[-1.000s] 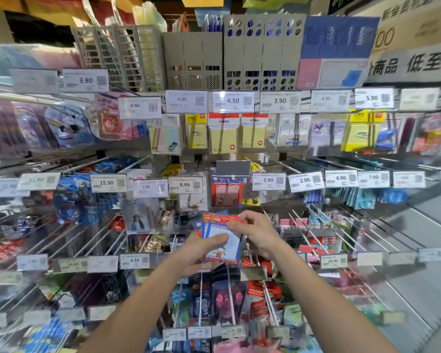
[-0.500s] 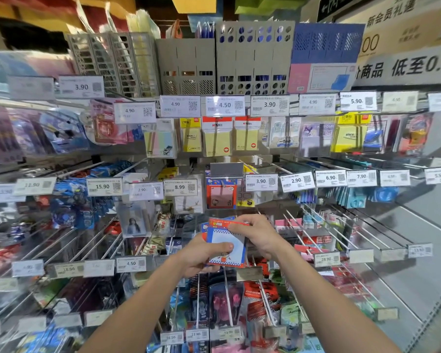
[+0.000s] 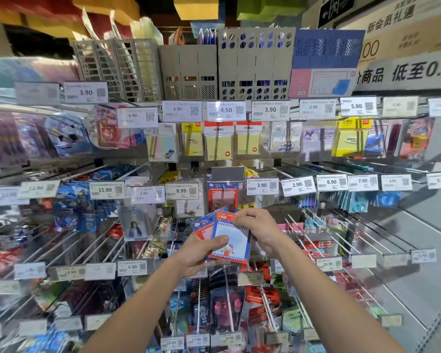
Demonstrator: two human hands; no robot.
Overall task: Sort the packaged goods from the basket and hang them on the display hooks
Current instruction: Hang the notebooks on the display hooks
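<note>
Left hand: fingers grasped the sticky-note packs.
Right hand: fingers pinched the front pack by its top.
Aim: probably beside the hung pack, left of the 3.90 tag.

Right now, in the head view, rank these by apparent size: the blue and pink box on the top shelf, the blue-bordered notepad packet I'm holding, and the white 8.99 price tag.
1. Blue and pink box
2. Blue-bordered notepad packet, though its nearness to the camera enlarges it
3. White 8.99 price tag
</note>
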